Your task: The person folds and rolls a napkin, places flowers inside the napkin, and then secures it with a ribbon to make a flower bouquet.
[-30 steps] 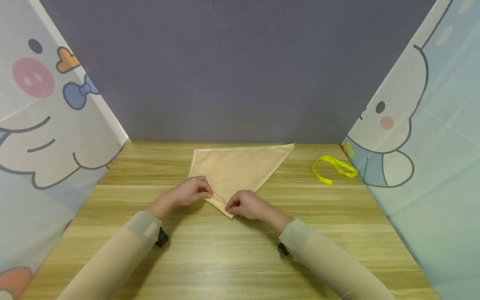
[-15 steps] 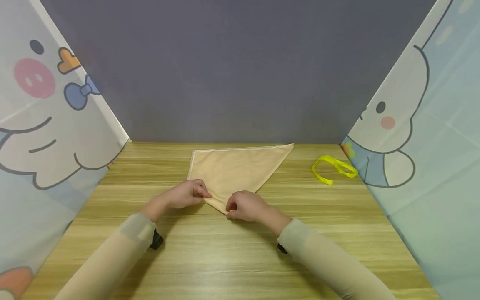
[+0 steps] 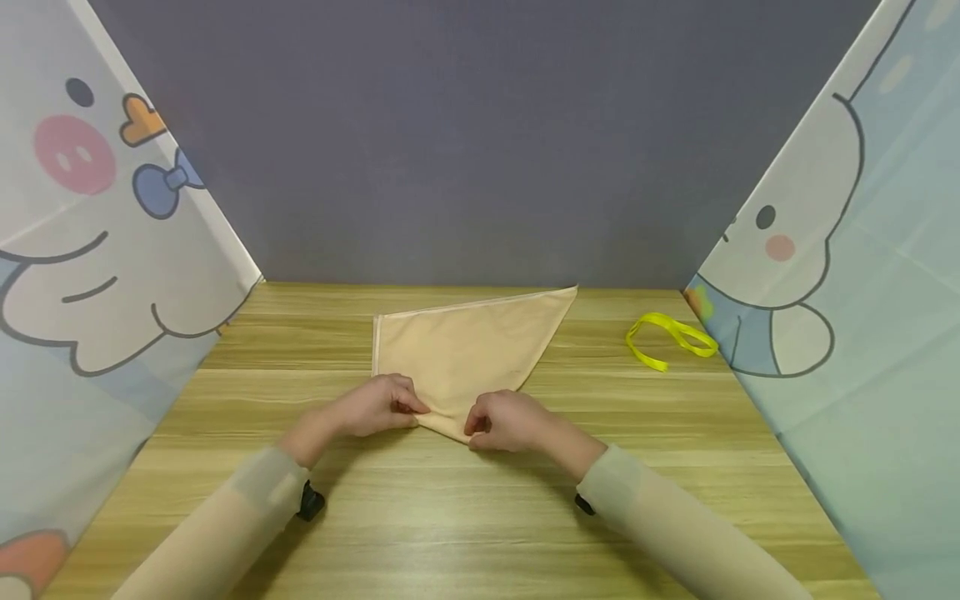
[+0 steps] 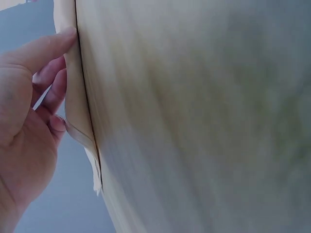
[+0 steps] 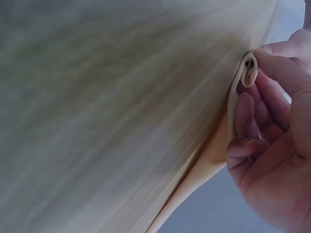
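A beige cloth (image 3: 465,342), folded with a stitched hem along its far and left edges, lies on the wooden table. Its near edge is rolled into a narrow tube, and the open spiral end of this roll (image 5: 250,73) shows in the right wrist view. My left hand (image 3: 378,406) pinches the left part of the rolled edge between thumb and fingers. At the right end of the same edge, my right hand (image 3: 510,422) grips the roll, its fingers curled behind the cloth. The fingertips partly hide the roll in the head view.
A bright yellow ribbon (image 3: 670,337) lies looped on the table (image 3: 420,525) at the back right. A grey panel (image 3: 480,150) rises behind the table. Cartoon-printed sheets stand along the left (image 3: 187,275) and right (image 3: 885,317) sides.
The cloth has turned slightly and its left back corner has come nearer to me. Both hands have kept hold of the near edge, shifting a little toward me. The ribbon has stayed put.
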A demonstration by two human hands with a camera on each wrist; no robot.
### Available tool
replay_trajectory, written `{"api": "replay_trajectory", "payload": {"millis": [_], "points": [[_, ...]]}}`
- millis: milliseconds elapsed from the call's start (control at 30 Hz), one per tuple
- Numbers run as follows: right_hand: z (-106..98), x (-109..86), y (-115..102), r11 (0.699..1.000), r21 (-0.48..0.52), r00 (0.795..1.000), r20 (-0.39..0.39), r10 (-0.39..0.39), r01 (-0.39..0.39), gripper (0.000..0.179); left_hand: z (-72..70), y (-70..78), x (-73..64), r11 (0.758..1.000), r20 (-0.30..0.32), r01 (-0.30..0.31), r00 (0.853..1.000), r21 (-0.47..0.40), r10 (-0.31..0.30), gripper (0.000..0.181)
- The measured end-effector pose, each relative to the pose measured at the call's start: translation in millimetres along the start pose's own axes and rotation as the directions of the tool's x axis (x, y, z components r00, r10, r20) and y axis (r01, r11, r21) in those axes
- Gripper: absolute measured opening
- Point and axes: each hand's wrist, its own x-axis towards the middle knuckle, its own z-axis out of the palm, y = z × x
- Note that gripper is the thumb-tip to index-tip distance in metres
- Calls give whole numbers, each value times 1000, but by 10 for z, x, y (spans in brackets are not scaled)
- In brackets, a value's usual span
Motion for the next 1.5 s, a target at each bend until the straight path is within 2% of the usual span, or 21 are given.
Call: {"api": "replay_trajectory", "payload": {"millis": [200, 367, 633, 733, 867, 1067, 1167, 1333, 1500], "points": [[11, -156, -15, 999, -50, 1000, 1, -18, 18, 14, 77, 90, 4, 999, 26, -44, 999, -32, 45, 19], [28, -249, -36, 993, -111, 999, 0, -37, 37, 21, 111, 150, 2, 997, 43, -52, 998, -57, 55, 19], [49, -320, 20, 990, -112, 995, -37, -88, 84, 10, 101, 104, -65, 996, 34, -39, 999, -86, 42, 21], [69, -331, 70, 994, -58, 994, -51, -99, 96, 8, 102, 73, -63, 994, 21, -17, 1000, -107, 19, 17], [87, -325, 147, 993, 75, 995, -54, -90, 93, 11, 96, 41, -39, 991, 8, 16, 1000, -132, -15, 13], [60, -304, 256, 965, 260, 1000, -6, -30, 30, 13, 79, 30, -1, 984, 15, 66, 998, -163, -64, 12], [51, -282, 292, 943, 333, 1000, 24, -19, 10, 8, 77, 36, 19, 981, 24, 87, 996, -176, -84, 12], [38, -251, 331, 901, 433, 998, 39, -41, 20, 16, 84, 49, 49, 979, 18, 79, 997, -187, -77, 7], [30, -232, 356, 897, 442, 997, 70, -18, -15, 16, 78, 63, 65, 977, 22, 58, 998, -205, -55, 5]]}}
